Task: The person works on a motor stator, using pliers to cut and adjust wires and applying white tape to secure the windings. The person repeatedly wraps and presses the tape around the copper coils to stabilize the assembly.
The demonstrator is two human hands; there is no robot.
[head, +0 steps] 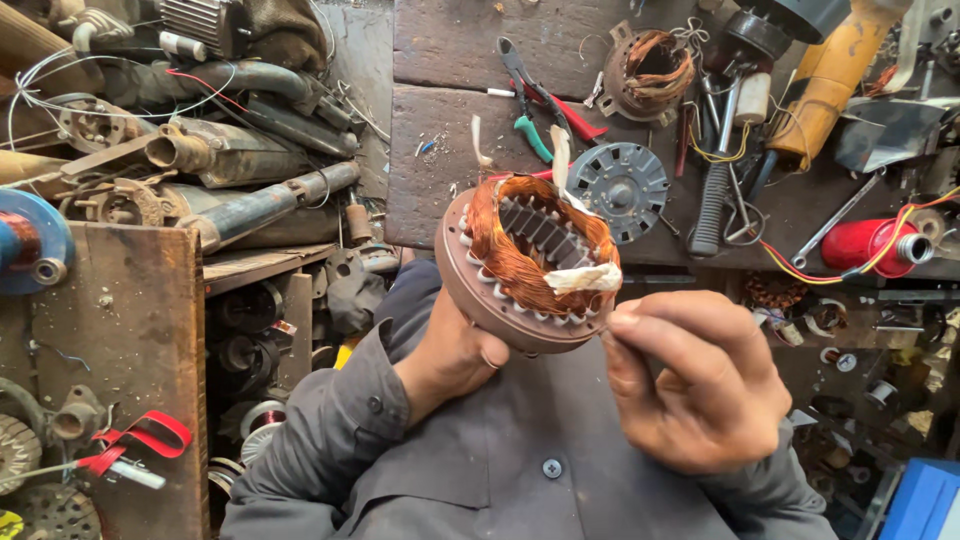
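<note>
Copper windings fill the stator (530, 262) held up in the middle of the head view, above the person's lap and in front of the workbench (450, 60). The stator is a round brown ring, tilted so its open face turns up and to the right, showing grey steel teeth inside the orange-brown coil. A strip of pale tape (583, 278) lies across the coil at the right rim, and a second pale strip stands up at the far side. The left hand (455, 355) grips the stator from below, fingers curled shut around the lower rim, the thumb against the underside. The right hand (695, 385) is just beside the right rim, closed in a pinch with thumb and forefinger meeting at the edge near the tape; whether they hold a wire or thread there is too small to tell. Both sleeves are grey. On the bench behind lie pliers with red handles (550, 100), a grey perforated rotor disc (620, 185) just beyond the stator, another wound stator (650, 70) farther back, and a red cylinder (870, 243) at the right. To the left, shelves (130, 290) hold rusty motor parts and a blue wire spool (30, 243).
</note>
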